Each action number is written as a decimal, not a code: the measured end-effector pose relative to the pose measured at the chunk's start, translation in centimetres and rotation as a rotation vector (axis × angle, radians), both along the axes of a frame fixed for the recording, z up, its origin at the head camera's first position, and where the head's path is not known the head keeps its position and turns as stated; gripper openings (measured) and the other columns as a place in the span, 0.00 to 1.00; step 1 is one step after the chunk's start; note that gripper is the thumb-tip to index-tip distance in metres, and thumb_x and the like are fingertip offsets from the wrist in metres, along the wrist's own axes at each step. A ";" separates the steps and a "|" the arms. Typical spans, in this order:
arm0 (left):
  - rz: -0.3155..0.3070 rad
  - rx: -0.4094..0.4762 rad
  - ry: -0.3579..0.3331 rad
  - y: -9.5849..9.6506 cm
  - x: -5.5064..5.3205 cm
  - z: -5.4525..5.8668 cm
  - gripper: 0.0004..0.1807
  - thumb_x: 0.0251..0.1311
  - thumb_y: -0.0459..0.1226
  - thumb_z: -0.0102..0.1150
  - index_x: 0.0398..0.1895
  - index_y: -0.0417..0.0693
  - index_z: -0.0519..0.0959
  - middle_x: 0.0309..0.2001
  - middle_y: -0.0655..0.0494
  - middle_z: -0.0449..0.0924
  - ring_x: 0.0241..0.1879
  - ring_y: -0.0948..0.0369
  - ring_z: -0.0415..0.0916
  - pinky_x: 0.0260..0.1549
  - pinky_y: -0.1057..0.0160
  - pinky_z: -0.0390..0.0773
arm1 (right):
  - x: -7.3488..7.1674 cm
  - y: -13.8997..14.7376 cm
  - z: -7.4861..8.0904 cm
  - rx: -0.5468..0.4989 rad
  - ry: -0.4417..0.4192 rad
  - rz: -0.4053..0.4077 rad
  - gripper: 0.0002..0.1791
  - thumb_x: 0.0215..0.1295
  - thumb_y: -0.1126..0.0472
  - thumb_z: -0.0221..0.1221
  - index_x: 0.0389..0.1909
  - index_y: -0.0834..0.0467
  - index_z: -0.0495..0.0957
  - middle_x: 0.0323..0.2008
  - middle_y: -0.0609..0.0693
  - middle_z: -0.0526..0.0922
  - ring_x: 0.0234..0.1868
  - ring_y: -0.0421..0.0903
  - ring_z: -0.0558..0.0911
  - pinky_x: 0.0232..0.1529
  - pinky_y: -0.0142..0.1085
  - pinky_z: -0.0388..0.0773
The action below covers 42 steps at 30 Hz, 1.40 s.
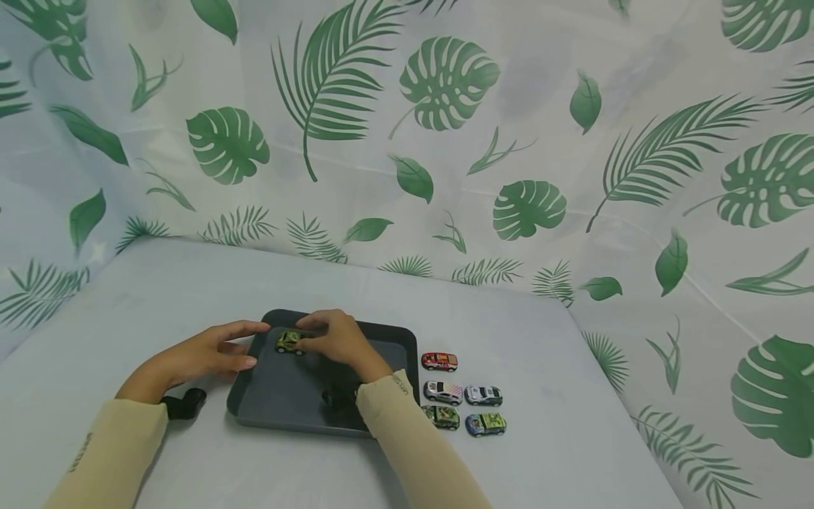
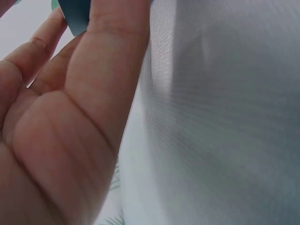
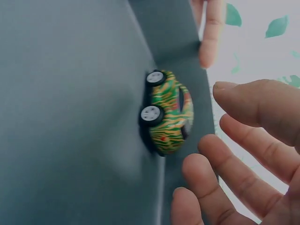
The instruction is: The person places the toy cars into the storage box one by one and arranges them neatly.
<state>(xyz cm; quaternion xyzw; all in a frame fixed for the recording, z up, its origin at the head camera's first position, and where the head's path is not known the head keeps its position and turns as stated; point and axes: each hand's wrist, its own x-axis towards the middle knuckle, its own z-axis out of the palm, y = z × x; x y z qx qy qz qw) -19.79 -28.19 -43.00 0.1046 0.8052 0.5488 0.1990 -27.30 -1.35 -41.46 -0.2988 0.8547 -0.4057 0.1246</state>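
A toy car [image 1: 290, 342] with a green, yellow and black pattern stands on its wheels in the far left part of a dark grey tray [image 1: 292, 403]. My right hand [image 1: 337, 339] is over the tray beside this car. The right wrist view shows the patterned car [image 3: 169, 112] with a gap between it and the loosely bent fingers [image 3: 234, 168]. At the tray's left side my left hand [image 1: 203, 353] touches the rim with extended fingers. The left wrist view shows a small part of the tray [image 2: 77, 14] behind the thumb.
Right of the tray, several toy cars stand on the white table: a red car [image 1: 439, 362], a silver-and-pink car [image 1: 443, 392], a white car [image 1: 483, 395], a camouflage car [image 1: 443, 417] and a blue-and-green car [image 1: 486, 424]. A leaf-print cloth [image 1: 356, 184] hangs behind.
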 end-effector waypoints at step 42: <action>0.020 -0.013 -0.009 0.2 0.0 -0.1 0.44 0.74 0.40 0.69 0.85 0.37 0.57 0.84 0.23 0.40 0.79 0.22 0.47 0.59 0.40 0.83 | 2.3 7.6 1.6 -0.174 -0.089 0.202 0.22 0.72 0.68 0.69 0.64 0.69 0.82 0.63 0.62 0.85 0.57 0.56 0.86 0.59 0.37 0.82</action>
